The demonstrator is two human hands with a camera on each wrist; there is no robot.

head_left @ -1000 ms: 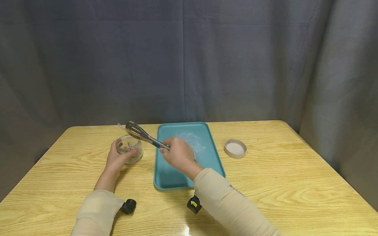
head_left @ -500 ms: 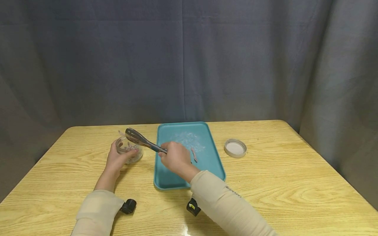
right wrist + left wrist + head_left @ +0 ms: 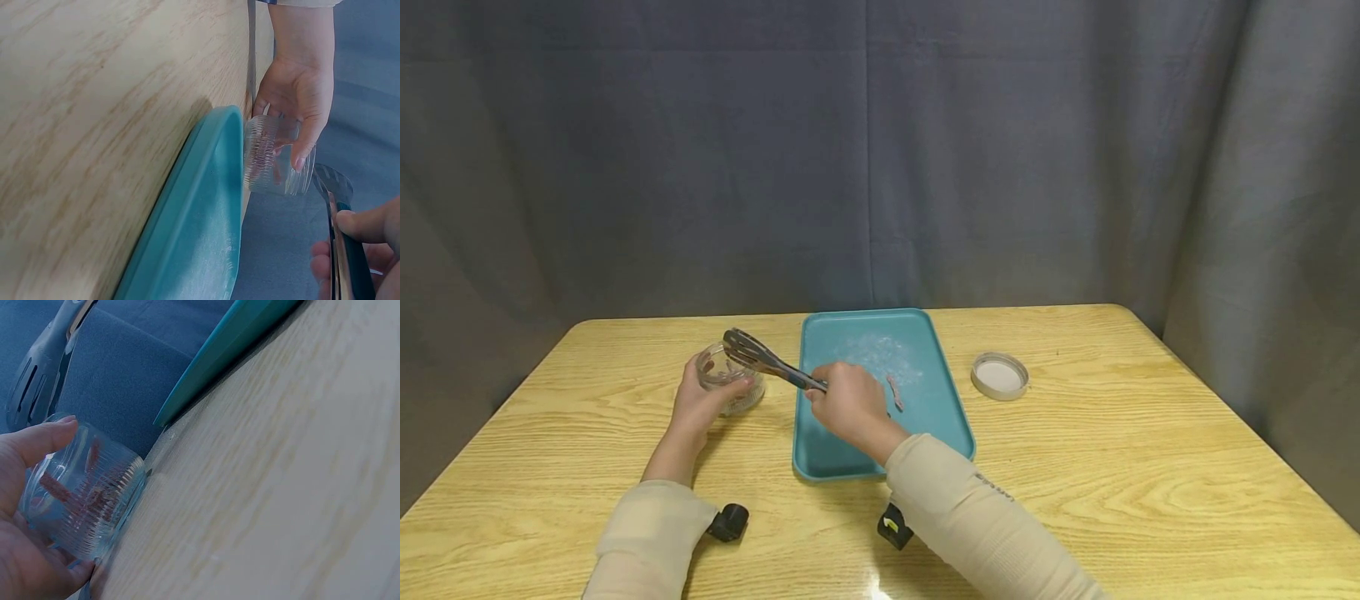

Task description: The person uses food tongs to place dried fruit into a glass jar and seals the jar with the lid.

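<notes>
My left hand grips a ribbed clear glass jar around its side, thumb near the rim. Several reddish-brown dried strips lie inside the jar. In my right hand is a pair of metal tongs, held by the handles. Their slotted tips are just above the jar's mouth, and no strip shows between them. One more strip lies on the teal tray, to the right of my right hand, which covers part of the tray.
White powder is scattered over the tray's far half. A round jar lid lies inside up on the wooden table, right of the tray. A grey curtain hangs behind the table.
The strip that stuck out from the tongs' tips beyond the jar is no longer visible there. The tongs have come down slightly toward the jar's mouth. The left hand has stayed in place.
</notes>
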